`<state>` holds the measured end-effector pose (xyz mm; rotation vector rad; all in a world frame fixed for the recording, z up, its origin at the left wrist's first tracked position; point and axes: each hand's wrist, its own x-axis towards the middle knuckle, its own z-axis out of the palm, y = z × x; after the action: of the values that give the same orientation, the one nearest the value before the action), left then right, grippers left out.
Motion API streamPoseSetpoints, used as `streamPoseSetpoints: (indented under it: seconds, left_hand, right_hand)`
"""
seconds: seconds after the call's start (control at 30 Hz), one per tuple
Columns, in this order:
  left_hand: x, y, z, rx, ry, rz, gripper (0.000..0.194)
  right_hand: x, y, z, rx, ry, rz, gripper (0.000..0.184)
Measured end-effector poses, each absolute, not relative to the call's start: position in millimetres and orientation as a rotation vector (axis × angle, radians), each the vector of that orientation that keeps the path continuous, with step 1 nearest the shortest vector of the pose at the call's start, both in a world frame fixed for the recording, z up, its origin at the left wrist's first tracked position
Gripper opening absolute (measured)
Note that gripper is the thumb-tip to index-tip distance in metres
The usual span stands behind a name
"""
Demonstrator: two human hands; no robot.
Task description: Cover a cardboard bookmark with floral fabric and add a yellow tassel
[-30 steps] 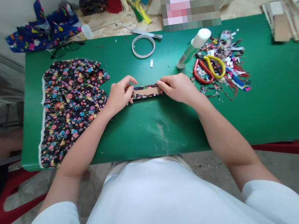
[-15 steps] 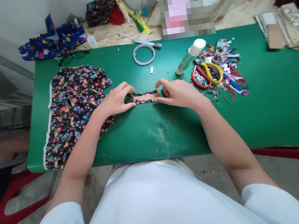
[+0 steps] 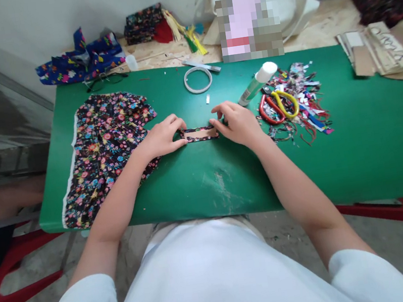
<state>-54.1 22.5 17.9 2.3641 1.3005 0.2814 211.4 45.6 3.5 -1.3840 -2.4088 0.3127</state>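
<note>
A small cardboard strip (image 3: pixel 201 134), its edges wrapped in dark floral fabric, lies flat on the green table in front of me. My left hand (image 3: pixel 165 136) grips its left end between thumb and fingers. At the other end is my right hand (image 3: pixel 237 122), fingers bent and a gap between thumb and forefinger; the thumb tip is at the strip's upper right corner, and I cannot tell whether it presses. Beside and partly under my left forearm spreads a larger piece of black floral fabric (image 3: pixel 108 129).
Beyond the strip lie a tape roll (image 3: pixel 199 90) and a metal-ended cutter-like tool (image 3: pixel 202 66). A glue stick (image 3: pixel 257 83) and red-and-yellow-handled scissors (image 3: pixel 280 106) lie by a scrap pile (image 3: pixel 307 88). Blue fabric (image 3: pixel 94 56), eyeglasses (image 3: pixel 105 78) and cardboard pieces (image 3: pixel 371 54) sit farther out.
My right thumb has moved from the strip's lower right edge up to its upper right corner, and the right hand has loosened. My left hand stays on the left end.
</note>
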Motion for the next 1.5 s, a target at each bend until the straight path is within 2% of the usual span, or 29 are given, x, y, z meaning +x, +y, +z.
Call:
streamPoseSetpoints:
  seconds: [0.23, 0.4, 0.5, 0.6, 0.67, 0.77, 0.83, 1.0, 1.17, 1.3, 1.5]
  left_hand:
    - [-52.2, 24.5, 14.0, 2.352, 1.314, 0.325, 0.029]
    - [-51.5, 24.9, 10.4, 2.356, 1.32, 0.36, 0.028]
    - [-49.6, 25.2, 7.8, 2.337, 1.346, 0.496, 0.028]
    - [-46.1, 25.2, 4.4, 2.292, 1.365, 0.805, 0.025]
    - [-43.4, 24.4, 1.8, 2.236, 1.347, 1.027, 0.032]
    - [-39.1, 21.3, -1.2, 2.207, 1.285, 1.215, 0.047]
    - [-36.1, 18.3, -2.0, 2.237, 1.22, 1.271, 0.049]
    - [-29.5, 9.9, 1.8, 2.28, 1.106, 1.266, 0.052]
    - [-24.4, 0.6, 16.0, 2.165, 1.21, 1.14, 0.055]
    - [-23.6, -1.9, 25.0, 2.116, 1.315, 1.025, 0.056]
    - [-24.6, 0.8, 23.8, 2.141, 1.433, 1.107, 0.049]
  right_hand:
    - [186.7, 104.2, -16.8, -1.357, -2.346, 0.103, 0.033]
    - [163.3, 153.2, -24.3, -1.365, -2.323, 0.107, 0.02]
    - [155.8, 157.6, -23.8, -1.319, -2.293, 0.164, 0.018]
    - [155.8, 134.7, -13.3, -1.19, -2.236, 0.29, 0.015]
    - [158.1, 108.6, -1.7, -1.046, -2.172, 0.459, 0.014]
    - [161.2, 67.0, 15.1, -0.836, -1.985, 0.784, 0.024]
    - [162.0, 45.1, 21.4, -0.729, -1.885, 0.952, 0.03]
    - [161.6, 19.5, 18.4, -0.615, -1.702, 1.177, 0.031]
    - [164.0, 11.8, 12.2, -0.56, -1.69, 1.178, 0.027]
    - [167.1, 6.6, 13.3, -0.594, -1.678, 1.218, 0.035]
    - [170.5, 2.8, 14.9, -0.554, -1.636, 1.373, 0.048]
